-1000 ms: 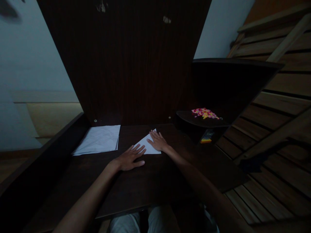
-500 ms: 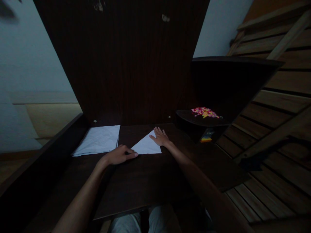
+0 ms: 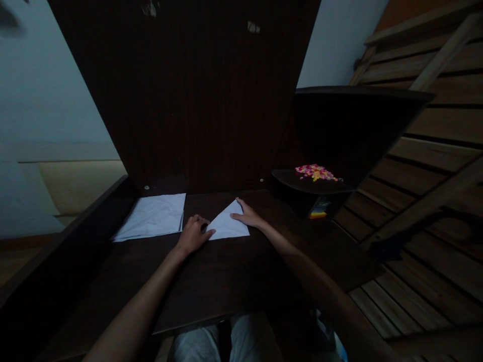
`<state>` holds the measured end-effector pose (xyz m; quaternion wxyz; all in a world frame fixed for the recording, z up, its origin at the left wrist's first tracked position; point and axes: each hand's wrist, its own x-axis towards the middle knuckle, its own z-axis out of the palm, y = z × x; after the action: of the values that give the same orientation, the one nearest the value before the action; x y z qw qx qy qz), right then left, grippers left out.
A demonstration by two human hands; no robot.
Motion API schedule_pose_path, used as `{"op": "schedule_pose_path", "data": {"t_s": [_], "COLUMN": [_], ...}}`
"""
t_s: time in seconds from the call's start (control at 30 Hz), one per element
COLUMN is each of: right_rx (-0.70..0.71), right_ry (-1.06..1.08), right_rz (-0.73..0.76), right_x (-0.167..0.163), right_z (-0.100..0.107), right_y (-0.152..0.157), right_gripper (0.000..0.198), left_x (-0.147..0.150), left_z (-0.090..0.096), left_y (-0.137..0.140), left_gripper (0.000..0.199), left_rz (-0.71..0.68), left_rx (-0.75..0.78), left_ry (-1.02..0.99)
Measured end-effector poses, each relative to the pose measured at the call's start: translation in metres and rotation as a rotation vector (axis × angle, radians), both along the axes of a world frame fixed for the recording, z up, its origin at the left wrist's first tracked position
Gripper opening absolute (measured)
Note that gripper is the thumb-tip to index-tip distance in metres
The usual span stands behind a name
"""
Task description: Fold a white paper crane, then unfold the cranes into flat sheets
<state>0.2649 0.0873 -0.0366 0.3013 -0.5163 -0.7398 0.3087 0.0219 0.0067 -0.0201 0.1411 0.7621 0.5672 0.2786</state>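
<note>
Head cam, lighting pretty dim, but a folded white paper (image 3: pixel 230 226) is being handled on the dark desk (image 3: pixel 211 286), just right of the stack of white sheets (image 3: pixel 154 216). Between it and that stack, the left hand (image 3: pixel 194 234) is being held with fingers loosely curled, thumb resting on the paper's stack-side corner; can't tell if anything's actually being pinched. On the side away from the stack, the right hand (image 3: pixel 249 216) is being held along the edge, thumb lying on the paper and spread from the fingers, which are being partly hidden at the far corner, so no telling how firm that hold is. Neither hand is nearer, since both are touching. The long edge is being spanned between them, slanting back and away from the stack. So from the left fingers the paper's being found stack-opposite, from the right fingers stackward.
</note>
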Motion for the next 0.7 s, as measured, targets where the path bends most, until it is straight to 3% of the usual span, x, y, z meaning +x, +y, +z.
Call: {"op": "schedule_pose_path", "data": {"t_s": [0.17,0.37,0.5,0.7], "right_rx": [0.075,0.218,0.274,0.259], "right_ry": [0.034,0.073,0.08,0.054], "right_rz": [0.076,0.099,0.14,0.147], "right_x": [0.0,-0.005,-0.01,-0.012], "right_z": [-0.006,-0.013,-0.011,-0.006], "right_y": [-0.013,-0.019,-0.023,-0.028], "right_gripper": [0.093,0.081,0.069,0.066], "left_x": [0.003,0.003,0.002,0.002], "left_z": [0.006,0.008,0.002,-0.004], "left_y": [0.001,0.0,0.003,0.01], "left_gripper": [0.029,0.061,0.074,0.062], "left_rz": [0.05,0.058,0.029,0.13], "left_rx": [-0.104,-0.224,-0.279,-0.37], "left_ry": [-0.039,-0.161,-0.335,-0.74]}}
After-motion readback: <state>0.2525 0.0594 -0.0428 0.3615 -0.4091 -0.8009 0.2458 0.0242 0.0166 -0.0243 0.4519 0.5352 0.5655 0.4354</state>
